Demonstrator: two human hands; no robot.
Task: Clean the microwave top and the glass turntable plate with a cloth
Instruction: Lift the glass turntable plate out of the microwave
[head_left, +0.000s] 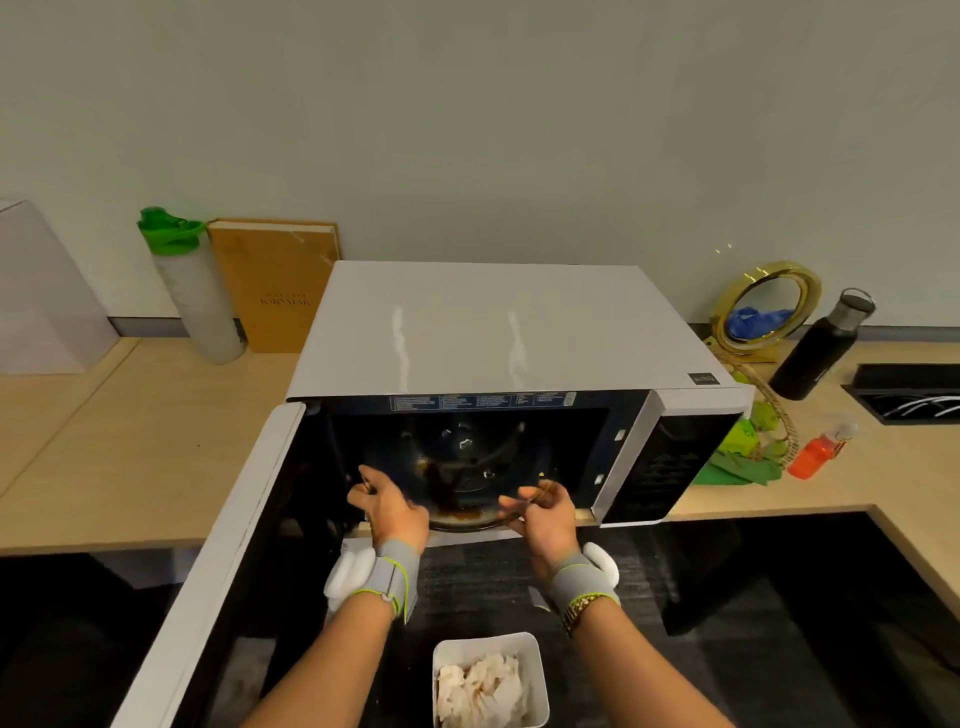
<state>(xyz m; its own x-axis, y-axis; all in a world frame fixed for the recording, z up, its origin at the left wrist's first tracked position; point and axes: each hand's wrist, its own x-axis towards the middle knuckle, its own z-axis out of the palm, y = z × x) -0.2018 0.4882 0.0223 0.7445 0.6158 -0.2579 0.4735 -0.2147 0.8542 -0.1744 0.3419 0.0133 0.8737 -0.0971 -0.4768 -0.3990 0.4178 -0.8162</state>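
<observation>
A white microwave (498, 332) stands on the wooden counter with its door (228, 519) swung open to the left. Its flat top shows light streaks. Inside the dark cavity lies the glass turntable plate (462, 499), stained brown near its front edge. My left hand (389, 506) grips the plate's left rim and my right hand (540, 512) grips its right rim, at the cavity's front opening. A green cloth (737, 457) lies crumpled on the counter just right of the microwave.
A green-lidded bottle (192, 291) and a brown book (275, 286) stand left of the microwave. To the right are a gold mirror (763, 306), a black bottle (821, 348) and a small orange bottle (815, 452). A white bin (540, 670) of crumpled paper sits below.
</observation>
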